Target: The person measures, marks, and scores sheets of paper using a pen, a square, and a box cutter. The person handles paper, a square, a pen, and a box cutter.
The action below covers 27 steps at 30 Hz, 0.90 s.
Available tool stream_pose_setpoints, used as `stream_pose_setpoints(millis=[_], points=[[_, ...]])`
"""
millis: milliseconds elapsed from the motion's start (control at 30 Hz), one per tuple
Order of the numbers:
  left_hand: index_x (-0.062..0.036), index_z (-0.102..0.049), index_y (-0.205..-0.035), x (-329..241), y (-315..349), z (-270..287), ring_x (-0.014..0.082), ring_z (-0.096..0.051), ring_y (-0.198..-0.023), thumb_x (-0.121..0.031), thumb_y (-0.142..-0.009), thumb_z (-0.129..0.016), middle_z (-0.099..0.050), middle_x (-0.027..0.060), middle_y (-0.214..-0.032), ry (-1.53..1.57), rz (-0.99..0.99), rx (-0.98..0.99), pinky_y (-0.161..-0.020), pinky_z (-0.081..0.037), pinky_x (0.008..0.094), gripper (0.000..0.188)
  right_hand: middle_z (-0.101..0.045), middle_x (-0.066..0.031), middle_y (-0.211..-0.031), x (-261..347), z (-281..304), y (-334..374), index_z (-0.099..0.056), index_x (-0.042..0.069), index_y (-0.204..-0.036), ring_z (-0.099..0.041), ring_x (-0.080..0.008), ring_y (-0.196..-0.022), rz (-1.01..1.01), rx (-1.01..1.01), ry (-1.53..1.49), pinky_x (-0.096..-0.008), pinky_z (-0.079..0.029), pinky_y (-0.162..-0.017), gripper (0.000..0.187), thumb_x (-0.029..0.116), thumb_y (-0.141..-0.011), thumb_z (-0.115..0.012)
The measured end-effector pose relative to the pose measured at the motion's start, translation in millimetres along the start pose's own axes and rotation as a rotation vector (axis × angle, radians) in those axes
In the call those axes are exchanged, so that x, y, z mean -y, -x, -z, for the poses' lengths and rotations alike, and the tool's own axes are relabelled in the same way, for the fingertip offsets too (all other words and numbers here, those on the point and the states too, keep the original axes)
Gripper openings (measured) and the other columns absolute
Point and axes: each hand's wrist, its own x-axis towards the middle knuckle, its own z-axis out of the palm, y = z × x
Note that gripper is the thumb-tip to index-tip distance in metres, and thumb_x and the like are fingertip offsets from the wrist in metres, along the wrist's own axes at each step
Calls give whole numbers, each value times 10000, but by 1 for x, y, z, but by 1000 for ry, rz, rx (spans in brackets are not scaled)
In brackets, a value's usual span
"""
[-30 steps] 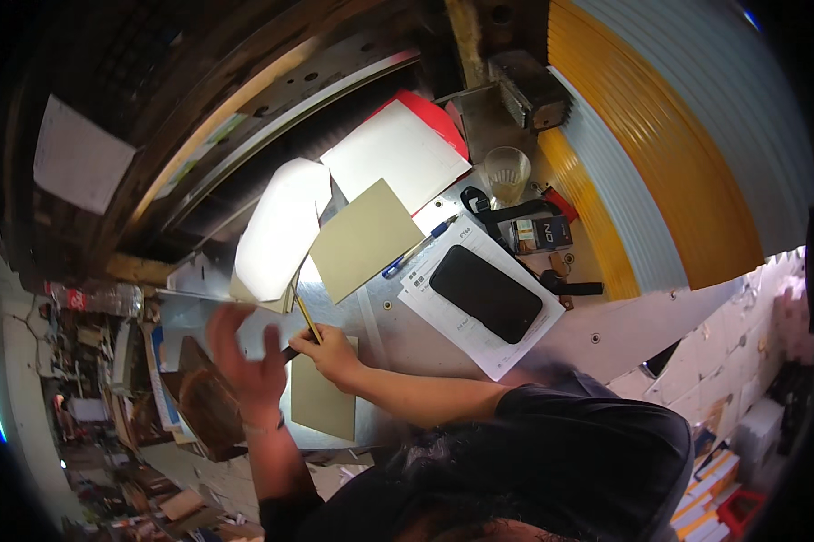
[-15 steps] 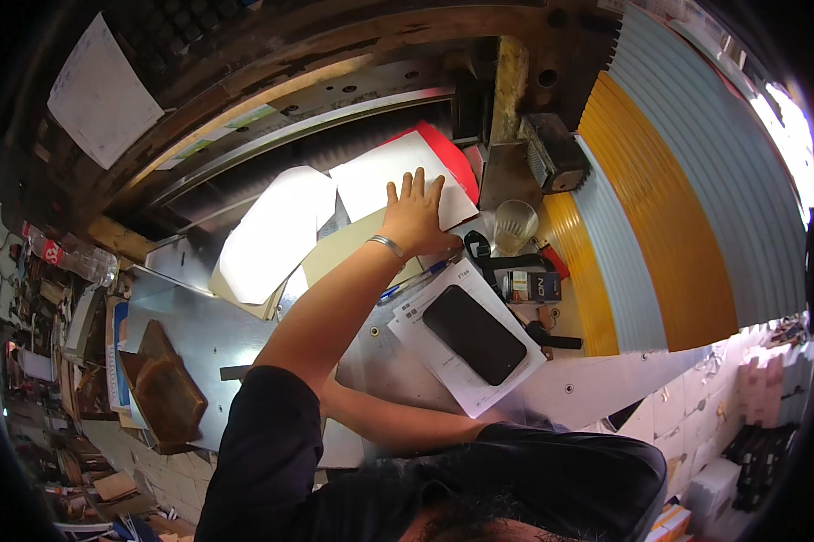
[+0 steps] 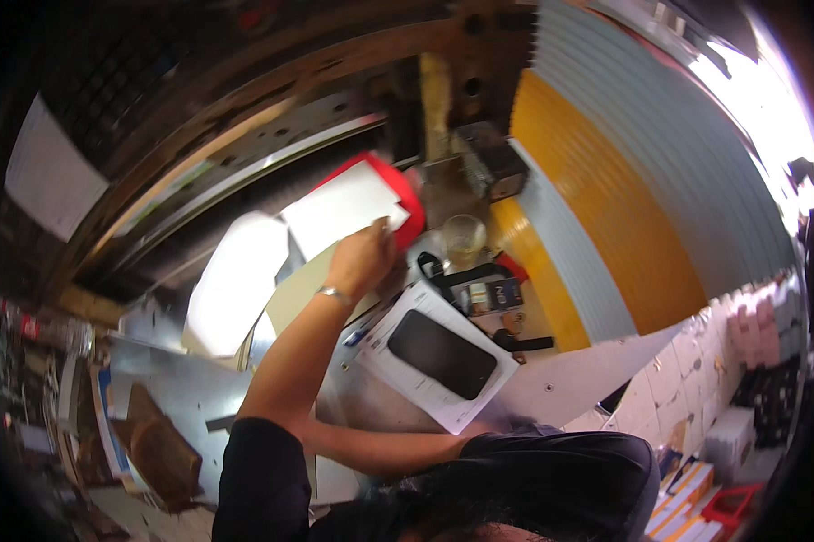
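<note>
My left hand [image 3: 363, 260], with a silver bangle at the wrist, reaches to the stack in the middle of the metal table. Its fingers are closed at the near right corner of a white sheet [image 3: 339, 208]. A red sheet [image 3: 412, 203] shows from under that corner. Below the hand lies a tan card [image 3: 306, 291], partly covered by it. A second white sheet [image 3: 237, 280] is to the left. My right forearm [image 3: 384, 449] crosses low in front of me, and its hand is hidden behind my left arm.
A black phone [image 3: 443, 354] rests on printed papers [image 3: 456, 417]. Beyond them are a drinking glass [image 3: 464, 237], a black strap [image 3: 452, 278] and a small box [image 3: 504, 294]. Corrugated blue and yellow panels [image 3: 605, 199] stand right. A brown wooden block [image 3: 165, 452] lies left.
My left hand has gone from spread fingers flat on the white sheet to closed fingers at its right corner. The whole view has shifted, with the table things lying farther left.
</note>
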Motion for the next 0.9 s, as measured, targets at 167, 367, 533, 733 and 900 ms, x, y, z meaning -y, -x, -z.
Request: stream_pose_setpoints(millis=[167, 367, 533, 733, 900], points=[[-112, -595, -1534, 8, -14, 4, 408, -793, -849, -108, -967, -693, -815, 192, -1016, 279, 61, -315, -807, -635, 509, 576, -487, 45, -728, 2, 0, 1, -600, 166, -986, -406, -87, -559, 3, 8, -4, -295, -349, -512, 135, 233, -1059, -691], [-35, -627, -1485, -24, -33, 72, 196, -800, -860, -111, -955, -729, -815, 144, -1060, 730, 96, -597, -804, -626, 337, 545, -485, 44, -727, 6, 6, 7, -590, 169, -978, -411, -90, -555, 23, -59, -21, -295, -359, -509, 160, 250, -1058, -702], [-34, -601, -1521, -38, 52, 170, 118, -757, -945, -38, -983, -729, -786, 70, -1072, 553, 22, -560, -862, -613, 300, 553, -468, 47, -719, 27, -9, 11, -561, 177, -959, -395, -89, -528, -4, -160, 37, -293, -340, -472, 215, 269, -1048, -735], [5, -713, -1231, -42, 274, 249, 299, -747, -970, 56, -863, -800, -759, 115, -1052, -86, -346, -792, -957, -598, 428, 381, -472, 61, -723, 46, 11, 4, -586, 185, -1004, -400, -76, -530, 70, -148, 24, -288, -334, -467, 179, 281, -1080, -717], [-120, -841, -967, -48, 443, 208, 282, -725, -965, -114, -704, -873, -709, 31, -967, -397, -139, -684, -909, -607, 464, 265, -463, 63, -729, 80, 24, 0, -606, 192, -1019, -410, -77, -556, 338, -141, -65, -278, -338, -501, 157, 286, -1101, -701]])
